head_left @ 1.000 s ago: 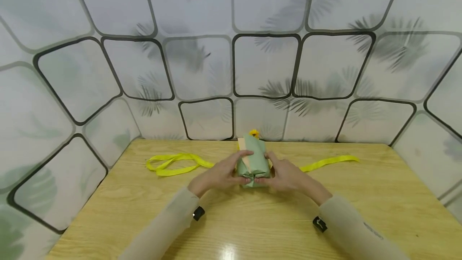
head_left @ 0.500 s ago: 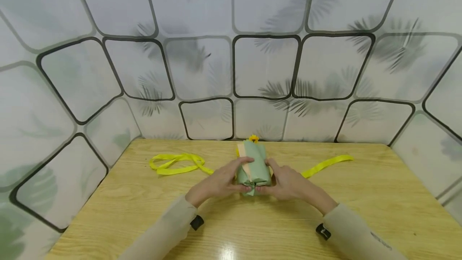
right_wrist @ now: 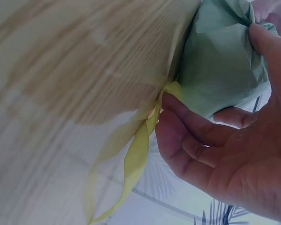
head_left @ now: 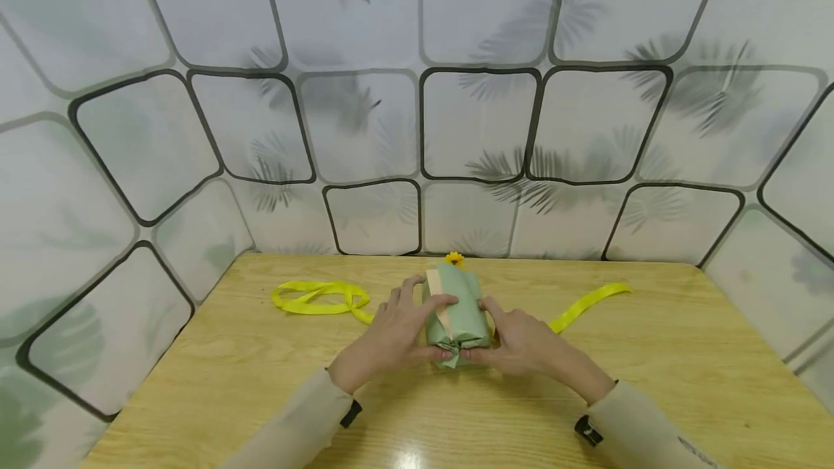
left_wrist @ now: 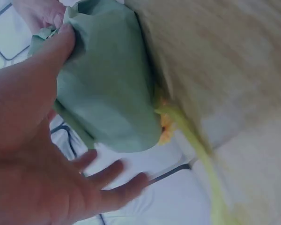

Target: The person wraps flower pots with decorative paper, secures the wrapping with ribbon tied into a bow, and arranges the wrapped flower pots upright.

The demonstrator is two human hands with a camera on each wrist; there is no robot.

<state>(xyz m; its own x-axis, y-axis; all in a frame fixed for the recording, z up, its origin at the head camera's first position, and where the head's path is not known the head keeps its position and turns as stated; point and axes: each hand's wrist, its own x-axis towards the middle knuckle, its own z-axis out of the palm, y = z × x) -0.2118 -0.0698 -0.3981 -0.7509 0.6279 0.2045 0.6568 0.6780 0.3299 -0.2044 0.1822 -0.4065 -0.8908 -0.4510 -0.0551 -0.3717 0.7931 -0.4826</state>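
Note:
A small bouquet wrapped in green paper (head_left: 464, 306) lies on the table, gathered at its near end, with a yellow flower (head_left: 454, 258) showing beyond its far end. My left hand (head_left: 384, 339) holds its left side, thumb at the gathered paper and forefinger on top. In the left wrist view that hand's other fingers (left_wrist: 117, 180) are lifted off and spread. On the right side my right hand (head_left: 531, 339) grips the bouquet, thumb against the gathers. Its lower fingertips (right_wrist: 171, 101) touch or nearly touch the yellow ribbon (right_wrist: 136, 152). The ribbon's middle is hidden.
The ribbon's looped end (head_left: 319, 297) lies on the wooden table (head_left: 456, 418) at the left, and its plain end (head_left: 589, 302) stretches to the right. A patterned wall covering (head_left: 478, 125) rises behind the table and on both sides.
Both hands have drawn the bouquet toward the table's near side. The left hand's outer fingers have lifted away from it. The ribbon's right end has shifted slightly inward.

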